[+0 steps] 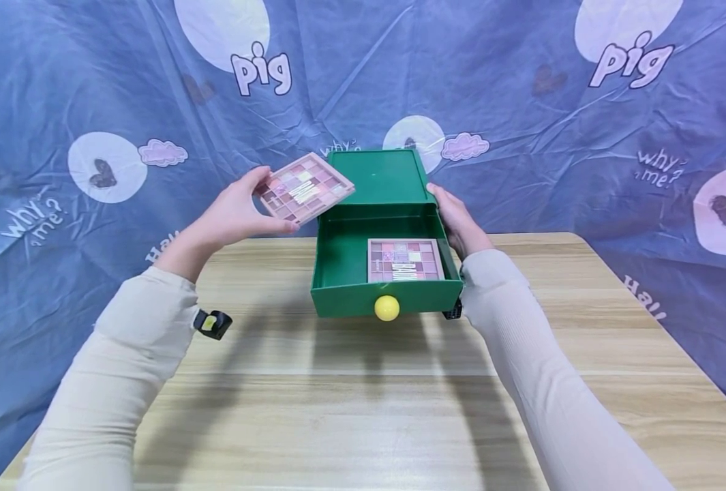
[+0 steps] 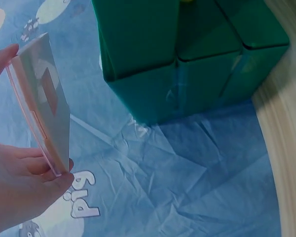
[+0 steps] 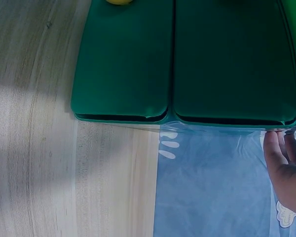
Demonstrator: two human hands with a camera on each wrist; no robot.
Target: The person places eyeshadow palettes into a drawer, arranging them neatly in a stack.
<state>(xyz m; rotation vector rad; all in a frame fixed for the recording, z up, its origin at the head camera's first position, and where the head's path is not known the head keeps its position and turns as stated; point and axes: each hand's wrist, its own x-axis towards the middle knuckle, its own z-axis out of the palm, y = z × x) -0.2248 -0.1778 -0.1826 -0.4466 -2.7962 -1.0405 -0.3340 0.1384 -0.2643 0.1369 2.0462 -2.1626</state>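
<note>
In the head view my left hand pinches a square eyeshadow palette by its edges, tilted in the air left of a green drawer cabinet. The left wrist view shows the pale back of this palette between thumb and fingers. The cabinet's top drawer is pulled out, its yellow knob facing me. Inside it, toward the right, lies a second, similar palette. My right hand rests against the cabinet's right side, fingertips touching it in the right wrist view.
Lower drawers of the cabinet appear closed in the right wrist view. The cabinet stands on a wood-grain table, near its back edge. A blue printed cloth hangs behind it.
</note>
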